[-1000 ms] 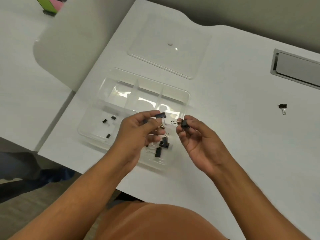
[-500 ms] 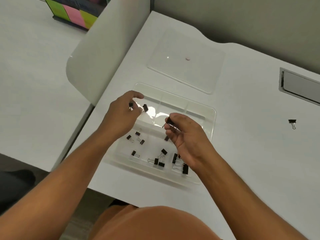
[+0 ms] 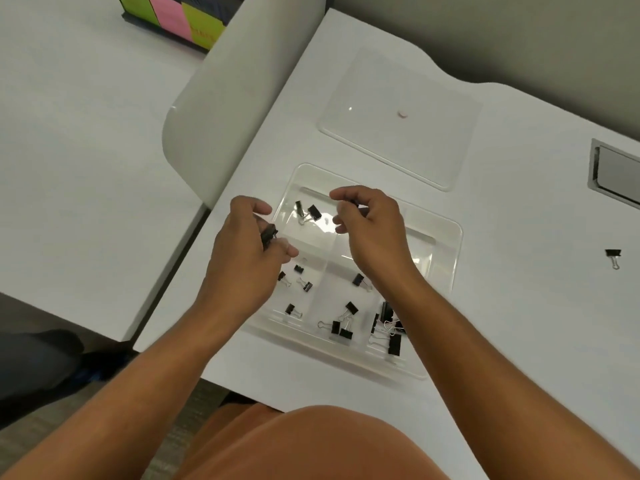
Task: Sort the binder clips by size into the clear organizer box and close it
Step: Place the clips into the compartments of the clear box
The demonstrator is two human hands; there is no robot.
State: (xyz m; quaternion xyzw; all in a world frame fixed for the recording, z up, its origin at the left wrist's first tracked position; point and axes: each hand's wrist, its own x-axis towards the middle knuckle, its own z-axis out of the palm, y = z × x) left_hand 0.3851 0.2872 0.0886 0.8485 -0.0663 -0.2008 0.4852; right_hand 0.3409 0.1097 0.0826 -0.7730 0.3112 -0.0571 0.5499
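The clear organizer box [image 3: 446, 271] lies open on the white desk, with black binder clips in several compartments. Small clips [image 3: 300, 282] sit near left, medium ones [image 3: 341, 329] near middle, large ones [image 3: 389, 327] near right. Two clips [image 3: 310, 213] lie in the far left compartment. My left hand [image 3: 242, 265] holds a black clip [image 3: 268, 234] over the box's left edge. My right hand [image 3: 374, 233] hovers above the far middle compartment and pinches a small dark clip [image 3: 353, 203], mostly hidden by the fingers. The clear lid [image 3: 401, 116] lies flat behind the box.
One loose binder clip [image 3: 613, 256] lies on the desk far to the right. A grey cable hatch [image 3: 616, 173] is set into the desk at the right edge. A white divider panel [image 3: 235, 91] stands at left, with coloured sticky notes [image 3: 173, 15] beyond it.
Two clips that my left hand held over the far left compartment now lie in it. My left hand drew back to the box's left edge; my right hand moved farther over the box.
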